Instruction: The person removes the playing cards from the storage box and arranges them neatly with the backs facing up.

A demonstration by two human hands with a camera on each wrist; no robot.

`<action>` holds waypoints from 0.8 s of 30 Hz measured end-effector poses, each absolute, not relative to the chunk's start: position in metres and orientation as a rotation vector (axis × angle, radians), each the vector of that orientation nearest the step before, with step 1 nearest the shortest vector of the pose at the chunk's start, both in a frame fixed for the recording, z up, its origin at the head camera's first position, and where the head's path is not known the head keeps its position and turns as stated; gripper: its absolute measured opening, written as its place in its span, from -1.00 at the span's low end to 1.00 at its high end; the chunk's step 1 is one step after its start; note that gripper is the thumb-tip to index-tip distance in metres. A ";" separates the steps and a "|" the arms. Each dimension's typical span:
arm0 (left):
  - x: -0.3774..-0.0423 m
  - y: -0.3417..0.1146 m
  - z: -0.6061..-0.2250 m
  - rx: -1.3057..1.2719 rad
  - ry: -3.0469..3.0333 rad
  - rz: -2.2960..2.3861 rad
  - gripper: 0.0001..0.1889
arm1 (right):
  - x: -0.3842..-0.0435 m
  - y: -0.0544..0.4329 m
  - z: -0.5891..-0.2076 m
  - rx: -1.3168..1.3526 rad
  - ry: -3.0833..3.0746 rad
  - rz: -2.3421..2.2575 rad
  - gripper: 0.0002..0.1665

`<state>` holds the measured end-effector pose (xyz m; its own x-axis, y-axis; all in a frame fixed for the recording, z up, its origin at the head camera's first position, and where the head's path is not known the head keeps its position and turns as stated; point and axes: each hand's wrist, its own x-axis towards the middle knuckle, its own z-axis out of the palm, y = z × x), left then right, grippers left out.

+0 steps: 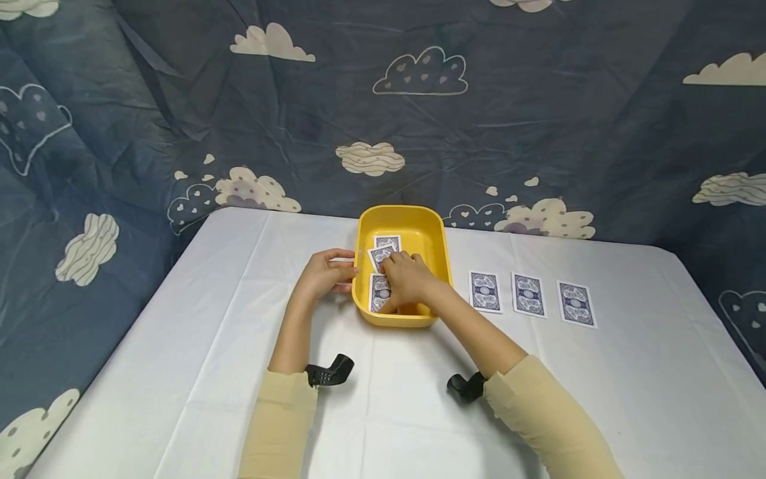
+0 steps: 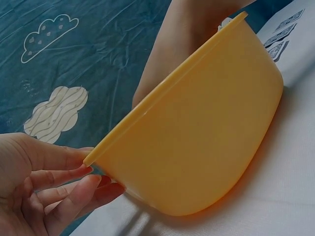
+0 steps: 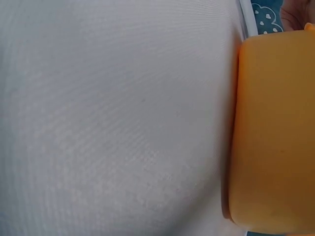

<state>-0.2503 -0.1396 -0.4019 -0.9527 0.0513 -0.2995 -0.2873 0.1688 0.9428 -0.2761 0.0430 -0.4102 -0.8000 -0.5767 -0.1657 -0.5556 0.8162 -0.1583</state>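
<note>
A yellow plastic tub stands at the back middle of the table. Several playing cards lie in it, backs up: one card at the far end, a tilted card just nearer, and a front card. My right hand reaches into the tub and holds the front card, fingers by its far end and thumb by its near end; the hand covers part of it. My left hand grips the tub's left rim. In the left wrist view, that hand has its fingertips on the rim and outer wall.
To the right of the tub, three cards lie face down in a row: a left card, a middle card and a right card. A white cloth covers the table. A dark cloud-print curtain hangs behind.
</note>
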 end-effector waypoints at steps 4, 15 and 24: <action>-0.250 -0.139 -0.403 -0.209 2.184 1.861 -0.58 | -0.274 0.043 -0.411 -0.963 2.854 -0.100 0.01; -0.249 -0.139 -0.400 -0.246 2.184 1.846 -0.57 | -0.277 0.058 -0.389 -0.998 2.964 -0.158 0.14; -0.249 -0.138 -0.400 -0.258 2.208 1.819 -0.57 | -0.280 0.093 -0.366 -0.875 3.016 -0.214 0.09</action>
<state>-0.2492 -0.1383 -0.4002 -0.9481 0.0327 -0.3164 -0.3043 0.1966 0.9321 -0.2795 0.0928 -0.3657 -0.8453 -0.5326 0.0432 -0.5333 0.8361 -0.1286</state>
